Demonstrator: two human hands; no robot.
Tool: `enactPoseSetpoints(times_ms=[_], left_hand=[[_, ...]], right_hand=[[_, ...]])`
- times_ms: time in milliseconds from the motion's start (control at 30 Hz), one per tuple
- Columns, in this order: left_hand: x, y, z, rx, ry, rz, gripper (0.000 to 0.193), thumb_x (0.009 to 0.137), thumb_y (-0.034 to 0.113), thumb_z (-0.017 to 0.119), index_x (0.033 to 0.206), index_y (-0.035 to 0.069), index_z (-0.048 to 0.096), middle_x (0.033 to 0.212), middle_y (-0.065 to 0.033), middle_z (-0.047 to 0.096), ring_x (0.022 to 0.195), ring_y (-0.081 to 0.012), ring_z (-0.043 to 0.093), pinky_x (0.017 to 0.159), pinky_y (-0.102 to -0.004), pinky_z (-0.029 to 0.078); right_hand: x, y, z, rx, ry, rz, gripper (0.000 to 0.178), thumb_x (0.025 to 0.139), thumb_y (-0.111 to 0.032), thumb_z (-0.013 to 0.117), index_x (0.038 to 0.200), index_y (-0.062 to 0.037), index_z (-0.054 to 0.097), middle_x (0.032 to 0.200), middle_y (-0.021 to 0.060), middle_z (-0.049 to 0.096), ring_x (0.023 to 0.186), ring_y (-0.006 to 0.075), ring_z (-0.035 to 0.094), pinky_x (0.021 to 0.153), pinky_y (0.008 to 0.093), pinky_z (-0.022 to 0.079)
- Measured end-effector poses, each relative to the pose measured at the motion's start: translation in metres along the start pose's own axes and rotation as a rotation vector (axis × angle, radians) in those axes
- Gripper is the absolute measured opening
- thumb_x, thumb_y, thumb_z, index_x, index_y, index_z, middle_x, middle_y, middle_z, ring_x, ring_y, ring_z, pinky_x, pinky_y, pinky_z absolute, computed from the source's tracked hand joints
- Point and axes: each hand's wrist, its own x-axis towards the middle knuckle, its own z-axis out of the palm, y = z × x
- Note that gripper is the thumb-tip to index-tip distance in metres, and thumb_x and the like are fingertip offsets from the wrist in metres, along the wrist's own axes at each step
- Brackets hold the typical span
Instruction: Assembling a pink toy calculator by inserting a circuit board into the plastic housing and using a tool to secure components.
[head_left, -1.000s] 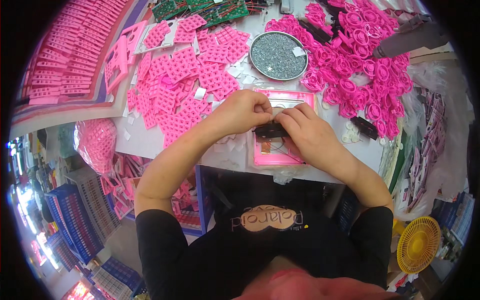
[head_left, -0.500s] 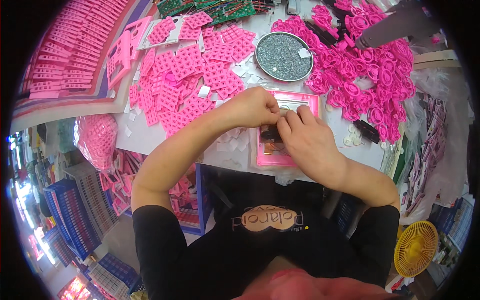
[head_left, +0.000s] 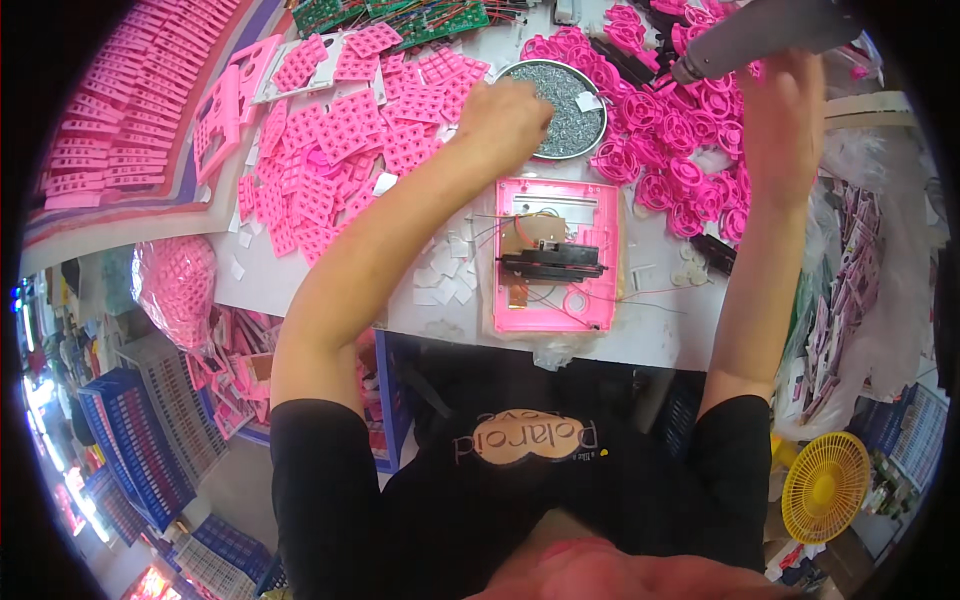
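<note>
My left hand (head_left: 505,125) is over the left side of a round metal dish (head_left: 604,118) full of small silver screws (head_left: 565,95). Its fingers are curled together, and whatever is between the fingertips is hidden. At the upper right, my right hand (head_left: 785,115) reaches up against a grey electric screwdriver (head_left: 765,42); motion blur hides how its fingers lie. Between my arms a pink plastic casing (head_left: 508,312) lies on the table. Across its middle sits a black mechanism (head_left: 552,263), with thin wires around it and a brown board piece (head_left: 520,235) above it.
Pink button-grid pieces (head_left: 345,125) are heaped at left, with pink ring-shaped parts (head_left: 690,150) at right. Green circuit boards (head_left: 440,22) lie at the back. White paper bits (head_left: 440,280) and white round pieces (head_left: 690,270) flank the casing. A yellow basket (head_left: 825,488) stands lower right.
Both hands have left the casing, uncovering the black mechanism. The left moved up to the screw dish; the right went up and right to the electric screwdriver. The view shifted slightly.
</note>
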Motion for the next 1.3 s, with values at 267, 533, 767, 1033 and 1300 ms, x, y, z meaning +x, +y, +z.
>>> enactPoseSetpoints(times_ms=[267,533,767,1033,1300], left_hand=[[0.004,-0.002,0.006,0.081,0.056,0.069,0.015,0.088,0.024,0.067,0.08,0.012,0.066,0.085,-0.0053,0.065,0.085,-0.0282,0.064,0.075,-0.046,0.044],[-0.072,0.054,-0.065,-0.383,0.182,0.22,0.009,0.084,0.017,0.074,0.085,0.013,0.066,0.077,0.0004,0.064,0.077,-0.0199,0.06,0.082,-0.0379,0.036],[-0.092,0.054,-0.065,-0.705,0.08,-0.01,0.009,0.08,0.012,0.077,0.086,0.012,0.07,0.081,-0.0003,0.069,0.077,-0.0191,0.064,0.086,-0.0393,0.035],[-0.096,0.05,-0.057,-0.56,0.139,0.017,0.017,0.076,0.019,0.081,0.087,0.015,0.07,0.085,0.0016,0.067,0.084,-0.0191,0.063,0.088,-0.0426,0.035],[-0.137,0.065,-0.056,-0.376,0.097,-0.136,0.045,0.066,0.032,0.086,0.104,0.017,0.066,0.1,0.0042,0.062,0.097,-0.0176,0.058,0.092,-0.0491,0.029]], right_hand=[[-0.014,0.007,0.001,-0.033,-0.302,0.378,0.063,0.091,-0.029,0.07,0.14,0.0009,0.044,0.104,0.0121,0.062,0.096,0.0201,0.059,0.085,0.0361,0.049],[-0.073,-0.034,0.058,0.435,-0.193,0.291,0.032,0.096,-0.022,0.067,0.122,-0.0163,0.049,0.068,-0.0016,0.051,0.063,0.0124,0.05,0.057,0.0304,0.041],[-0.075,-0.038,0.094,0.514,-0.162,0.317,0.031,0.088,-0.012,0.074,0.112,-0.0114,0.053,0.068,0.0033,0.054,0.057,0.0156,0.05,0.055,0.0323,0.043],[-0.078,-0.033,0.105,0.341,-0.229,0.309,0.033,0.092,-0.022,0.074,0.107,-0.0165,0.045,0.063,-0.0008,0.049,0.052,0.0138,0.048,0.046,0.0285,0.039],[-0.097,-0.018,0.101,0.331,-0.245,0.339,0.03,0.093,-0.017,0.071,0.108,-0.0137,0.045,0.063,0.0024,0.051,0.053,0.0152,0.048,0.048,0.0308,0.04]])
